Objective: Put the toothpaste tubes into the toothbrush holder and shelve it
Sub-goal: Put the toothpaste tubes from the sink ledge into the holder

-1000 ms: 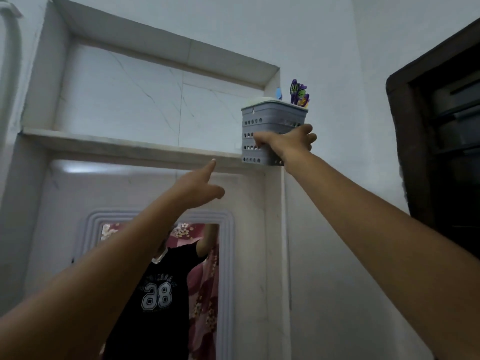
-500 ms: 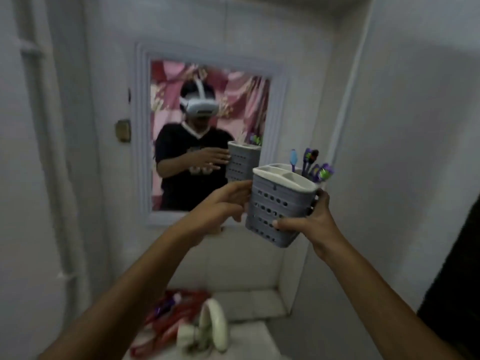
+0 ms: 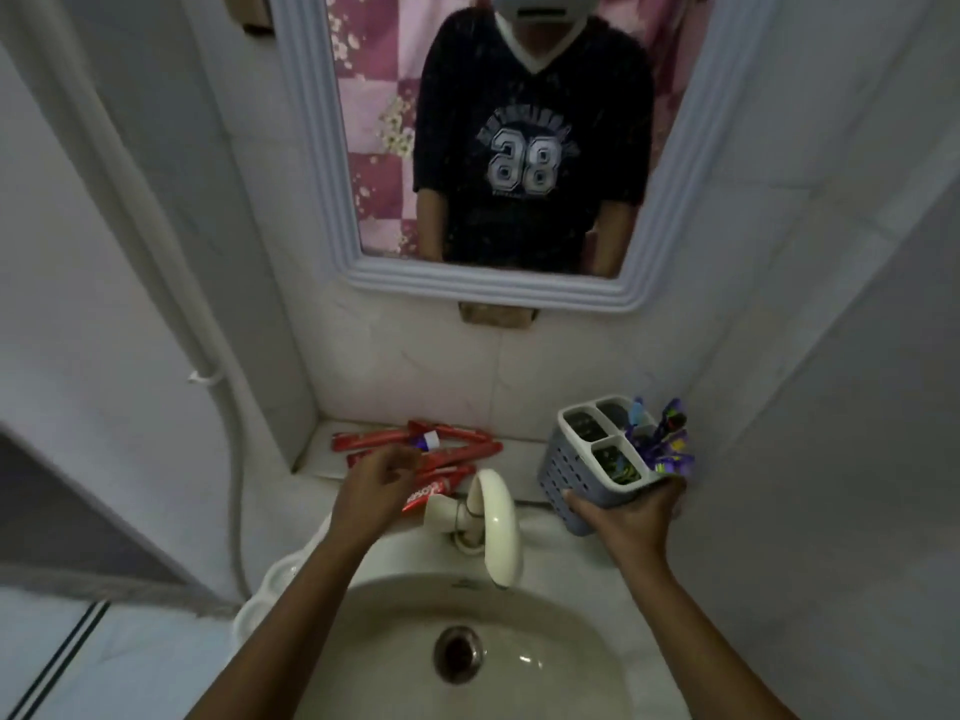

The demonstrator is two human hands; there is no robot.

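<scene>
Toothbrush holder [image 3: 582,462] held in the right hand [image 3: 631,517] beside the tap, with the toothpaste tubes [image 3: 447,452] lying on the ledge behind the sink.

The grey perforated holder sits tilted in the right hand's grip, whose fingers wrap its lower side, to the right of the cream tap [image 3: 493,522]; toothbrushes [image 3: 662,439] stand in its far right compartment, and the other compartments show dark insides. The red tubes lie in a loose pile on the tiled ledge [image 3: 519,431] below the mirror [image 3: 322,148], left of the holder and apart from it. The left hand [image 3: 376,491] hovers over the near end of the pile, fingers loosely curled and half open; whether it touches a tube cannot be told. The sink [image 3: 363,615] lies below both forearms.
</scene>
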